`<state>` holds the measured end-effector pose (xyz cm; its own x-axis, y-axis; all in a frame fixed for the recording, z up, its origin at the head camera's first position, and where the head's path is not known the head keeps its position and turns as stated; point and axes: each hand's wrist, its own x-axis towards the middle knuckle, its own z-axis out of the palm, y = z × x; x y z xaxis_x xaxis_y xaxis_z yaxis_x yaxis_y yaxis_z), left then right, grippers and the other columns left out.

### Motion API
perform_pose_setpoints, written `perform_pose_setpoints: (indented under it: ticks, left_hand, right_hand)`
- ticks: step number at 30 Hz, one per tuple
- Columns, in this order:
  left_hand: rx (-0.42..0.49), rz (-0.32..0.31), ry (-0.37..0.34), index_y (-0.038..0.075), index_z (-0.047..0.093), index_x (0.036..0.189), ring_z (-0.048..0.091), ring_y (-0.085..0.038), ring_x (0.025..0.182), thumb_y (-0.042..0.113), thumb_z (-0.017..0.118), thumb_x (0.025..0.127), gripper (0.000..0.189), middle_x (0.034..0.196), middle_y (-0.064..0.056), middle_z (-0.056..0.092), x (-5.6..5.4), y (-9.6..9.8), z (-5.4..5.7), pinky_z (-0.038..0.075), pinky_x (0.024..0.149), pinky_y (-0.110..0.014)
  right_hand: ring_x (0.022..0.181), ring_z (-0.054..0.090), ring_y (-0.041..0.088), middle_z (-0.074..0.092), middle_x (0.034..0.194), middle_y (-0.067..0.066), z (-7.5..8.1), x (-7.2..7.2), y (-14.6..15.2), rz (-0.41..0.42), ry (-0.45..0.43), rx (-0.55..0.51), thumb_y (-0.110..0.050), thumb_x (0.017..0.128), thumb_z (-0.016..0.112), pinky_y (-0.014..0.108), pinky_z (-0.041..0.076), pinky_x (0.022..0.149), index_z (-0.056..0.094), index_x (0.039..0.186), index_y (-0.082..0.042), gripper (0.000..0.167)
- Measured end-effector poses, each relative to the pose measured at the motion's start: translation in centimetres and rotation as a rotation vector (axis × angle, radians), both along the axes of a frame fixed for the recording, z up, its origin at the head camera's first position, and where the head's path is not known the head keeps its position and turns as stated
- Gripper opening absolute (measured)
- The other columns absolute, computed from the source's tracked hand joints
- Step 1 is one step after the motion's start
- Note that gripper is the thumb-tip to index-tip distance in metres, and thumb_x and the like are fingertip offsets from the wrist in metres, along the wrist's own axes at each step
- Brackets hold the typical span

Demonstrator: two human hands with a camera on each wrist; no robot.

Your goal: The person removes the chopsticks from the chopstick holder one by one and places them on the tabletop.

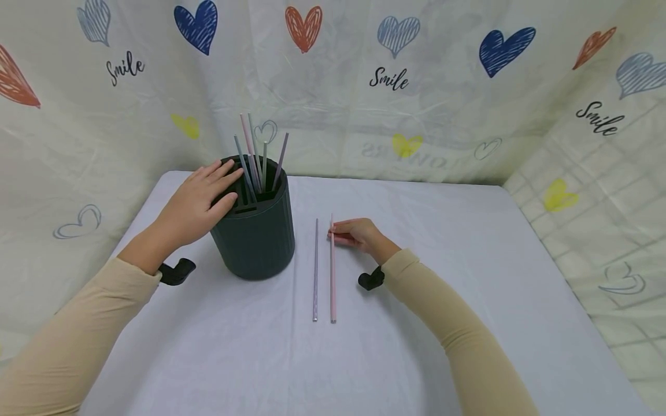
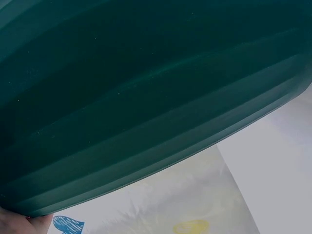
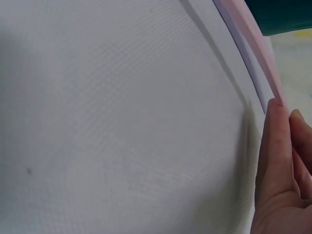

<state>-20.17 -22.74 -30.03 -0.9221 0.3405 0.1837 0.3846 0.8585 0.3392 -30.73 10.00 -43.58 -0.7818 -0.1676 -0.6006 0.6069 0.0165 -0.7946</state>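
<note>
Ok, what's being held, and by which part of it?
The right hand pinches the pink stick near its far end; the left hand rests atop the dark green holder.

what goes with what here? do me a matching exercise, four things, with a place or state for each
1. left hand
2. right hand
3. dark green holder
4. loose lilac stick

A. pinches a pink stick
B. lies between the holder and the pink stick
C. rests on top of the holder
D. contains several upright sticks

Pairs: 1-C, 2-A, 3-D, 4-B
</note>
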Motion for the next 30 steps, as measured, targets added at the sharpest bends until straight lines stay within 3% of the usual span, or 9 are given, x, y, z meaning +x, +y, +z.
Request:
perform_pose_setpoints:
  ticks: [10, 16, 30]
  left_hand:
    - [0.001, 0.004, -0.009, 0.008, 0.033, 0.156, 0.012, -0.036, 0.155, 0.033, 0.038, 0.106, 0.056, 0.165, -0.014, 0.023, 0.0, 0.0, -0.1, 0.009, 0.127, -0.054]
    - [-0.001, 0.004, -0.003, 0.008, 0.033, 0.156, 0.013, -0.037, 0.155, 0.033, 0.038, 0.106, 0.056, 0.165, -0.014, 0.023, -0.1, 0.0, -0.1, 0.01, 0.127, -0.054]
    - [-0.001, 0.003, -0.001, 0.009, 0.033, 0.155, 0.014, -0.038, 0.155, 0.033, 0.038, 0.106, 0.056, 0.165, -0.014, 0.023, 0.0, 0.0, -0.1, 0.01, 0.126, -0.054]
  right_hand:
    - [0.068, 0.073, 0.012, 0.074, 0.073, 0.003, 0.4, -0.1, -0.1, -0.018, -0.012, 0.058, 0.001, 0.088, 0.072, 0.022, 0.061, 0.065, 0.066, 0.122, 0.006, 0.035]
    - [0.064, 0.072, 0.01, 0.073, 0.069, 0.002, -0.2, -0.2, -0.2, -0.032, 0.027, 0.113, -0.001, 0.086, 0.074, 0.021, 0.06, 0.063, 0.069, 0.114, 0.005, 0.029]
    - [0.049, 0.065, 0.008, 0.069, 0.059, 0.003, -0.5, -0.4, -0.6, 0.029, 0.093, 0.296, -0.005, 0.08, 0.081, 0.02, 0.057, 0.051, 0.074, 0.096, 0.002, 0.019]
